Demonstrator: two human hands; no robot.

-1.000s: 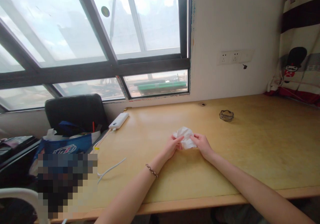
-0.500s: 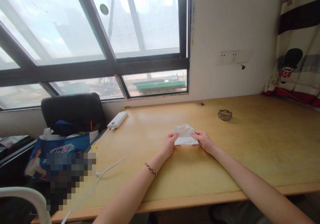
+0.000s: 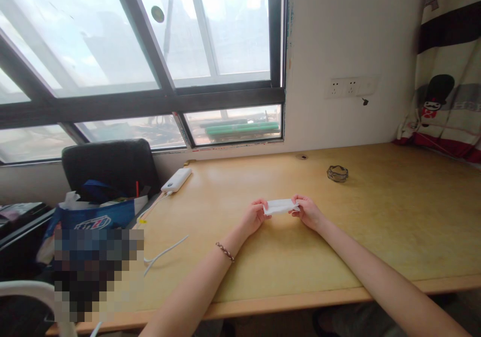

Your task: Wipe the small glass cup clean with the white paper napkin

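A white tissue [image 3: 278,207], folded into a narrow strip, is stretched between my two hands above the table. My left hand [image 3: 256,216] pinches its left end, thumb on top. At the other end my right hand [image 3: 307,212] grips the tissue between thumb and fingers. A braided bracelet [image 3: 225,252] circles my left wrist. Some of the fingertips are hidden behind the tissue.
The wooden table [image 3: 376,217] spreads under both hands. A dark wire coil [image 3: 337,174] lies to the back right. On the left edge rests a white power bank [image 3: 176,180] with a white cable [image 3: 165,253]. A blue bag [image 3: 101,217] sits beside the table.
The tissue's upper part has folded down, so it shows as a narrower strip. Both hands stay at its ends, nearly in place.
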